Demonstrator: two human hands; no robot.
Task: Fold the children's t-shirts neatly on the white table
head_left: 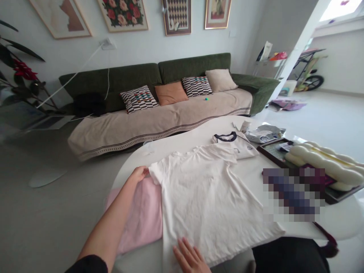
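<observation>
A white T-shirt [204, 197] lies spread flat on a white round table [182, 140]. My left hand [138, 175] reaches to the shirt's left sleeve, fingers closed on the sleeve's edge. My right hand [190, 258] rests flat with fingers spread on the shirt's near hem. Under the shirt's left side lies a pink garment [142, 216]. A folded white shirt with a dark collar [236, 144] sits beyond the spread shirt.
A dark tray [271, 151] with a cream wavy object [324, 161] stands at the table's right. Crumpled plastic packaging [263, 133] lies at the far edge. A green sofa [159, 102] with cushions stands behind the table. Grey floor lies to the left.
</observation>
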